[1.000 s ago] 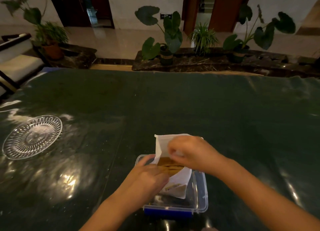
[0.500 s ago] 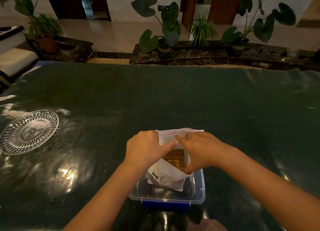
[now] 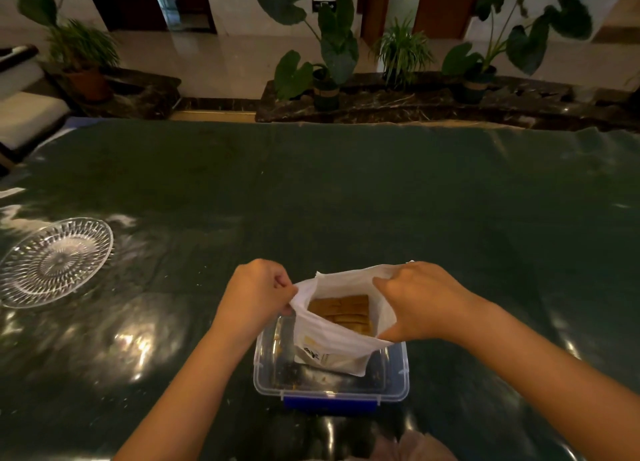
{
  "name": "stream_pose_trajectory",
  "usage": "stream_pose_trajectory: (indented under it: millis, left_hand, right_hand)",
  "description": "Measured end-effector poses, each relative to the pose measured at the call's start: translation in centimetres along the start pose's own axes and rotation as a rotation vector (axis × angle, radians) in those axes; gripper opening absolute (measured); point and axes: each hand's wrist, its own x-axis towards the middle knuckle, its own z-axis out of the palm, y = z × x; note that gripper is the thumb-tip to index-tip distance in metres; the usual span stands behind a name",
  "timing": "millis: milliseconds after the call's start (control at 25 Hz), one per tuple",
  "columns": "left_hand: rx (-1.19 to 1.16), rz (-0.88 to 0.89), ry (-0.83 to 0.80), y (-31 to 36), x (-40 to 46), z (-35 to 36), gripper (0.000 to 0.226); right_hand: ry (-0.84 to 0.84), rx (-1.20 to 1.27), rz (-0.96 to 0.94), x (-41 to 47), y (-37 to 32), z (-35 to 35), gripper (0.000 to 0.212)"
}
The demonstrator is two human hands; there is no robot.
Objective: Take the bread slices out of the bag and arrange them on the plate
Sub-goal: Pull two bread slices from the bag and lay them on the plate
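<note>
Both hands on the white paper-like bread bag (image 3: 341, 336), which stands upright inside a clear plastic tub with a blue latch (image 3: 330, 388) near the counter's (image 3: 346, 190) near edge, about the middle.

Left hand (image 3: 254, 296): fingers pinched closed on the bag's left lip. Right hand (image 3: 420, 304): thumb and fingers closed over the right lip, pulling outward. Mouth spread wide between them.

Golden-brown bread slices (image 3: 341, 310) sit packed in the bag, top edges showing just below the rim. None out yet, as far as I see.

Cut-glass round plate (image 3: 55, 261) lies at the counter's left edge, well apart from the tub, and carries nothing.

Step in hand, as I read it: opening the bag for the first reach.

Doing it well, in my judgement:
- I keep one hand holding a lip so the mouth doesn't fold shut, and free the other to go in.
- I take the outermost slice by its top edge, lightly; the slices look soft enough to dent or tear.
- I lift straight up so the bag doesn't tip inside the tub.
- The carry to the plate is long; I support the slice from below.
</note>
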Motion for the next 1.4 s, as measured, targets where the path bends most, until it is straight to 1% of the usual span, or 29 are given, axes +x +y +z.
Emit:
stream_pose_trajectory:
  millis: [120,200,320,400,520,600,720,800,960,1040,1120,1240,1400]
  left_hand:
    - [-0.025,0.034,-0.020,-0.2,-0.9,0.3,0.024]
    - [-0.034,0.040,-0.032,-0.3,-1.2,0.5,0.022]
    - [-0.058,0.052,0.001,-0.1,-1.6,1.1,0.023]
    - [-0.056,0.073,0.027,-0.1,-1.8,1.3,0.024]
    - [-0.055,0.063,0.052,-0.8,-2.1,1.1,0.023]
    - [-0.081,0.031,0.051,-1.4,-2.2,1.0,0.024]
    - [-0.139,-0.015,0.034,-1.6,-2.5,1.3,0.019]
    - [-0.164,-0.024,0.036,-1.5,-2.5,1.5,0.018]
    - [-0.178,-0.034,0.018,-1.4,-2.7,1.5,0.016]
    - [-0.177,-0.036,0.014,-1.5,-2.7,1.7,0.015]
    - [-0.179,-0.036,0.014,-1.6,-2.8,1.8,0.015]
    - [-0.192,-0.034,0.025,-1.6,-2.8,1.8,0.016]
    - [-0.207,-0.025,0.023,-1.6,-2.4,1.6,0.023]
  right_hand:
    - [-0.031,0.004,-0.017,-0.1,-0.9,-0.5,0.057]
    - [-0.090,0.041,-0.029,0.3,-1.7,-0.9,0.050]
    - [-0.179,0.276,-0.009,3.6,-3.8,-0.8,0.031]
    - [-0.256,0.371,0.036,6.8,-5.2,0.2,0.021]
    - [-0.371,0.378,0.231,9.6,-5.4,3.4,0.031]
    - [-0.355,0.417,0.325,9.6,-4.3,5.6,0.035]
    - [-0.310,0.525,0.403,9.3,-2.6,7.5,0.034]
    - [-0.270,0.543,0.439,9.4,-2.2,8.1,0.033]
    - [-0.234,0.430,0.433,9.6,-3.1,9.0,0.035]
    - [-0.225,0.449,0.450,9.5,-3.0,9.3,0.032]
    - [-0.270,0.497,0.422,9.2,-2.5,9.3,0.031]
    - [-0.349,0.434,0.331,8.9,-1.7,8.9,0.035]
    - [-0.417,0.367,0.231,8.8,-1.0,8.2,0.029]
